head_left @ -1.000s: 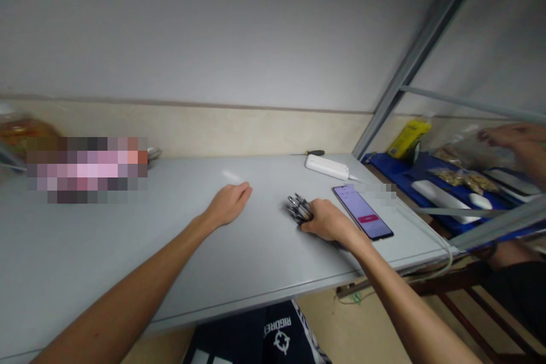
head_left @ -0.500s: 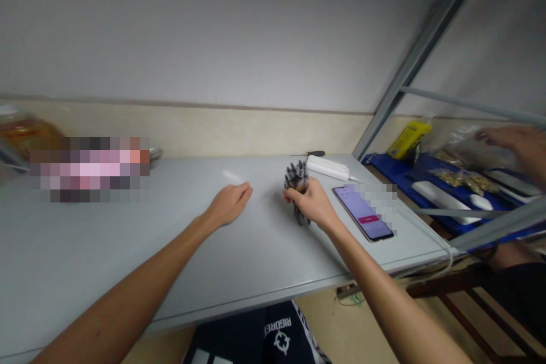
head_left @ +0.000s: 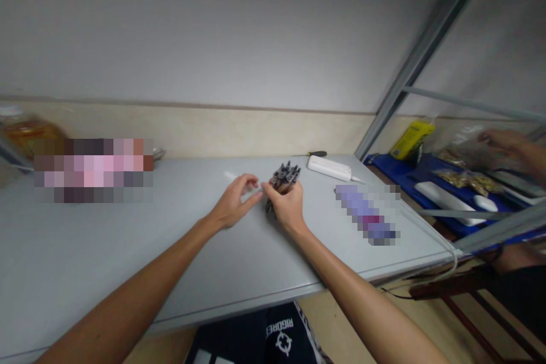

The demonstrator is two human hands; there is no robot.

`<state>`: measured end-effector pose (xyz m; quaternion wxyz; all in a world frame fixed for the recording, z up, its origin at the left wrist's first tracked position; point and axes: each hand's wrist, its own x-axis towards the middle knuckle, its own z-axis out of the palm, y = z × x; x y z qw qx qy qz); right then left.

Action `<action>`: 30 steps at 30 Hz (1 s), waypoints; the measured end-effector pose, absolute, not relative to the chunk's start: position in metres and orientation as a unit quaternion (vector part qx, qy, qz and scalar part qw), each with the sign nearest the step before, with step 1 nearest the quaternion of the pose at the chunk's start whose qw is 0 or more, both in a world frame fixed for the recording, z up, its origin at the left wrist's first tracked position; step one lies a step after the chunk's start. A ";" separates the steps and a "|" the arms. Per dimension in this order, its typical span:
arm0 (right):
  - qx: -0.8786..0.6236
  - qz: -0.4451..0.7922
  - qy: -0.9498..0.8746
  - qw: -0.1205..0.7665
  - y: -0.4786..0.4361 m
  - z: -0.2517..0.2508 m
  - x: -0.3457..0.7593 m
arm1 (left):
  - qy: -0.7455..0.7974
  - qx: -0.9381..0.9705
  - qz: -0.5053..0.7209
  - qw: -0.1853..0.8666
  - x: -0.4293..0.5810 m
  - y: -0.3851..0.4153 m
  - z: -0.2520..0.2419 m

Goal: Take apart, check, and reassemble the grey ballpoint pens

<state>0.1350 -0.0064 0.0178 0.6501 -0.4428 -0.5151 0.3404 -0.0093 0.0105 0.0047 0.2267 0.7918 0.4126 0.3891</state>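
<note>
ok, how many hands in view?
3 visible: right hand, gripping the dark bundle; left hand, just left of it; co-worker's hand, far right, above the blue surface. Another may be hidden.

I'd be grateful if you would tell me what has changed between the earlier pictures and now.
The right hand has carried the dark bundle leftward, closer to the left hand, whose thumb and fingers have parted. The right hand has kept its hold. The screwdriver and the white corded block stayed put.
</note>
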 end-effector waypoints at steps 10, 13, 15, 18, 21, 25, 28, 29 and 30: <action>-0.415 0.357 -0.551 0.630 -0.013 0.004 0.124 | 0.261 0.732 0.445 0.444 0.002 -0.003 0.010; -0.404 0.357 -0.587 0.604 -0.014 -0.002 0.123 | 0.304 0.733 0.446 0.414 0.009 -0.006 0.013; -0.396 0.341 -0.621 0.584 -0.016 -0.003 0.122 | 0.333 0.726 0.448 0.402 0.013 -0.008 0.014; -0.390 0.323 -0.660 0.555 -0.019 -0.002 0.120 | 0.361 0.699 0.458 0.414 0.015 -0.009 0.015; -0.405 0.316 -0.679 0.525 -0.019 -0.003 0.119 | 0.377 0.671 0.475 0.426 0.015 -0.008 0.014; -0.433 0.313 -0.690 0.488 -0.016 -0.008 0.118 | 0.402 0.623 0.498 0.449 0.015 -0.007 0.017; -0.435 0.311 -0.692 0.485 -0.015 -0.010 0.117 | 0.408 0.597 0.496 0.480 0.016 -0.008 0.021; -0.437 0.308 -0.692 0.486 -0.015 -0.010 0.117 | 0.405 0.594 0.498 0.485 0.016 -0.008 0.022; -0.439 0.304 -0.692 0.486 -0.015 -0.009 0.117 | 0.401 0.593 0.501 0.487 0.016 -0.008 0.024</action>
